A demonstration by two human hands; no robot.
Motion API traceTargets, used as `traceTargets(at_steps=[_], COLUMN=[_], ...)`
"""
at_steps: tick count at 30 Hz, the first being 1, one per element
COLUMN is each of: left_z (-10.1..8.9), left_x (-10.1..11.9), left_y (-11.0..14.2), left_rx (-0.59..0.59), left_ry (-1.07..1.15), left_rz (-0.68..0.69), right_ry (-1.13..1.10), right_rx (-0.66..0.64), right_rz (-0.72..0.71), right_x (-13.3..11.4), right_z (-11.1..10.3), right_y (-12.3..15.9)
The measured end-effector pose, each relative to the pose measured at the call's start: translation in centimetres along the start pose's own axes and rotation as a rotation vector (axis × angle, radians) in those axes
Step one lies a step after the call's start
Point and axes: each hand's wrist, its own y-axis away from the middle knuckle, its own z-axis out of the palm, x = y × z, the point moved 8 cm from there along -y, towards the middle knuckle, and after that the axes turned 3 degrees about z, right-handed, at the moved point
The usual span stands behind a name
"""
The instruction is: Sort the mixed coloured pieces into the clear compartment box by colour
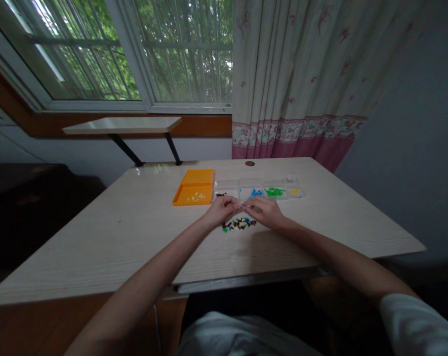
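My left hand [224, 208] and my right hand [263, 209] meet fingertip to fingertip above the table, both with fingers pinched. Something very small sits between the fingertips, too small to name. Just below the hands lies a loose pile of small brown, green, blue and cream pieces [239, 224]. Behind my left hand, brown pieces [221, 195] lie in a clear compartment. Blue pieces [256, 193], green pieces [274, 192] and yellow pieces [294, 191] fill other clear compartments beyond my right hand. White pieces [197, 197] rest in an orange open case [186, 189] to the left.
All of this is on a pale wooden table [135, 247]. A raised shelf [123, 125] on dark legs stands at the back left. A round dark cable hole [250, 163] is near the back edge. Behind are a window [186, 54] and a curtain [283, 74].
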Motion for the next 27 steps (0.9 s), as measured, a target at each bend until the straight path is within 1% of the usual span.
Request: traceTargets(at_steps=[6,8,10,13,16,19,22,25,27], left_z=[0.3,0.1,0.0,0.0,0.3,0.7,1.1,1.1,0.8], left_x=[1.1,1.6,2.1,2.5,2.4,2.1,1.9,1.8,1.7], left_y=[0.0,0.2,0.4,0.9,1.2,1.2,1.2,1.2,1.1], left_rx=[-0.043,-0.052,-0.081,-0.166,-0.241,-0.281,-0.312,-0.323,-0.309], left_ry=[-0.111,-0.192,-0.331,-0.569,-0.708,-0.760,-0.771,-0.778,-0.796], left_rz=[0.082,0.122,0.148,0.178,0.187,0.191,0.198,0.201,0.202], right_ry=[-0.010,-0.026,-0.027,-0.006,0.025,0.052,0.059,0.061,0.060], right_rx=[-0.049,-0.048,-0.023,0.054,0.120,0.152,0.153,0.134,0.141], right_rz=[0.030,0.047,0.068,0.097,0.114,0.130,0.161,0.176,0.165], right_x=[0.0,0.3,0.8,1.9,3.1,4.0,4.6,4.6,4.4], right_z=[0.2,0.1,-0.4,-1.8,-3.3,-4.1,-4.3,-4.2,-4.3], right_y=[0.0,0.0,-0.1,-0.3,-0.3,-0.2,-0.2,-0.2,-0.2])
